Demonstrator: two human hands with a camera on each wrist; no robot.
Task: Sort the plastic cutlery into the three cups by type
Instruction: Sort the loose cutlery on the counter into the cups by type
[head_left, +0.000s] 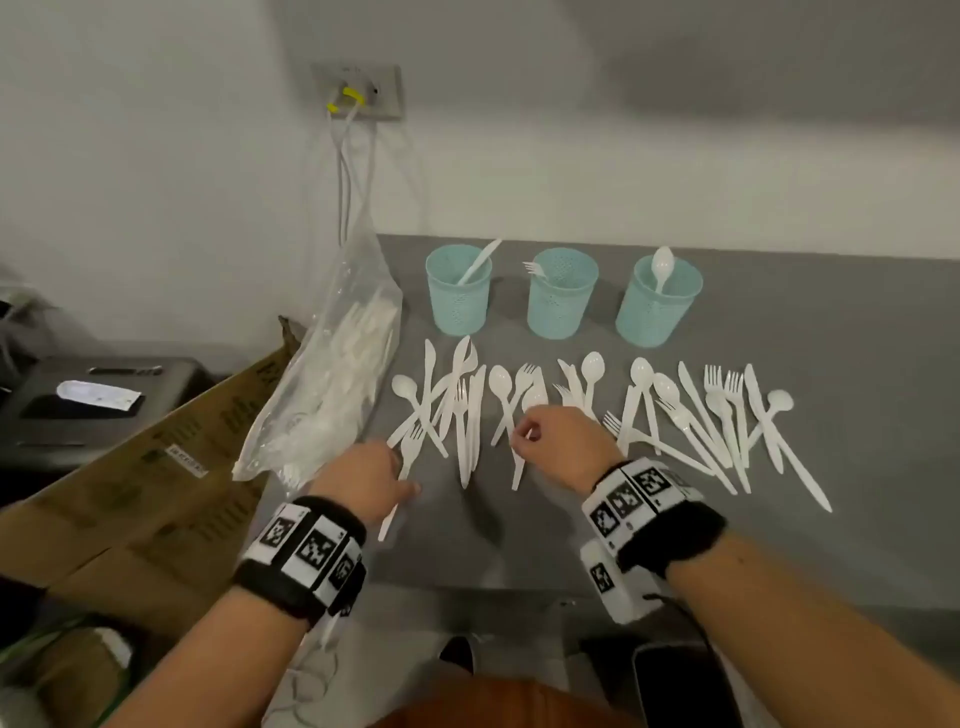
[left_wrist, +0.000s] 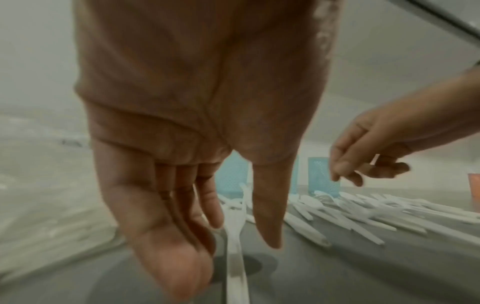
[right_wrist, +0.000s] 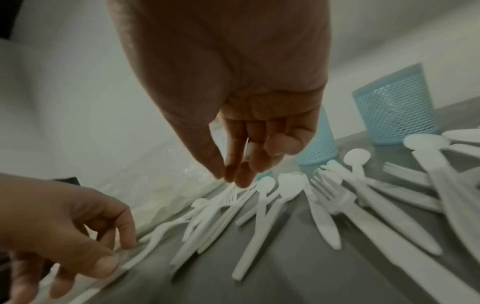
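White plastic cutlery (head_left: 597, 415) (knives, forks, spoons mixed) strewn across frame centre, below three teal mesh cups (head_left: 562, 299). Left hand (head_left: 363, 480) fingers loose over a fork (head_left: 402, 470); right hand (head_left: 558, 441) fingers loosely curled, holding nothing.

Surface: a flat grey table top (head_left: 857, 322) that meets the white wall at its far edge.
Far row: three light blue mesh plastic cups (head_left: 561, 301) stand upright, side by side but apart.
Middle: many white plastic forks, spoons and knives (head_left: 691, 415) lie in a loose row in front of the cups, many crossing each other.
Left edge: a clear plastic bag of white cutlery (head_left: 332, 384) lies partly on the table.
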